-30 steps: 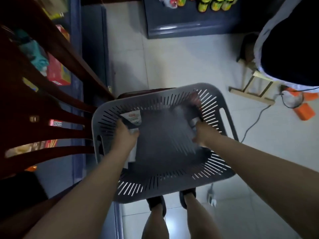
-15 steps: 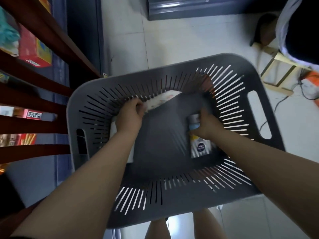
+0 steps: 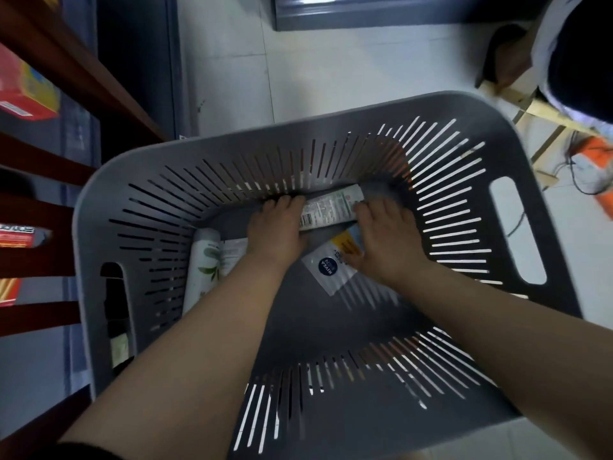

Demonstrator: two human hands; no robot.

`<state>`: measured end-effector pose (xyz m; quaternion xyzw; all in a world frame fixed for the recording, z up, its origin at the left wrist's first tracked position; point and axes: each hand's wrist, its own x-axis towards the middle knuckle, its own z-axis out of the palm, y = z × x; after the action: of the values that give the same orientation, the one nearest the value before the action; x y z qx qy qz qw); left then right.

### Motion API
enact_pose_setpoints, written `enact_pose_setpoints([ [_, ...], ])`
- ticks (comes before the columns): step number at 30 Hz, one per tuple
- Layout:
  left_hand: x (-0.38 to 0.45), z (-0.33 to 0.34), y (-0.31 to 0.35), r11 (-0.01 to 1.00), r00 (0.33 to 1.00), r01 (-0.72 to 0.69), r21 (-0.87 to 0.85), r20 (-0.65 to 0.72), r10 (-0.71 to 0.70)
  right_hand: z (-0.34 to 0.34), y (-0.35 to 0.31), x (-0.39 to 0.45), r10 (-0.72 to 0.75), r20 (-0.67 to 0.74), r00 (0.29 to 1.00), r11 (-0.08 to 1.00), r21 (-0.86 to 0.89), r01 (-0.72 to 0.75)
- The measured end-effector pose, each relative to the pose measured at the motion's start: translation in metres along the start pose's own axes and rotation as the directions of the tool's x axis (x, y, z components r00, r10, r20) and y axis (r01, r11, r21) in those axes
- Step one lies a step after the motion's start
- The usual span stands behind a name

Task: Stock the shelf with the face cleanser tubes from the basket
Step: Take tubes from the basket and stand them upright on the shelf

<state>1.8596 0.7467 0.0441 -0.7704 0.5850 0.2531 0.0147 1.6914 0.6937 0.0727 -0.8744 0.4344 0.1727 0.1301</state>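
Down on the pale tiled floor, beside the dark wooden shelf, sits a big grey slotted basket with a handle cut-out in each end wall. Both of the person's arms reach into it from above. Along its left inner wall lies a white tube with a green leaf print, partly hidden under the left forearm. Near the middle of the basket floor lies a flat white tube with a round dark-blue logo and a yellow patch, its top tucked under the right hand, whose fingers curl down over it. Against the far wall lies a white tube showing small print and a barcode; the left hand closes its fingers on the barcode end, and the right fingertips touch the other end.
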Motion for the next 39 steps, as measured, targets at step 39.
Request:
enact_pose_setpoints([
  [39, -0.296, -0.297, 0.113, -0.224, 0.736, -0.023, -0.974, 0.135, -0.663, -0.322, -0.085, -0.166, -0.169, 0.053, 0.984, -0.028, 0.998, -0.058],
])
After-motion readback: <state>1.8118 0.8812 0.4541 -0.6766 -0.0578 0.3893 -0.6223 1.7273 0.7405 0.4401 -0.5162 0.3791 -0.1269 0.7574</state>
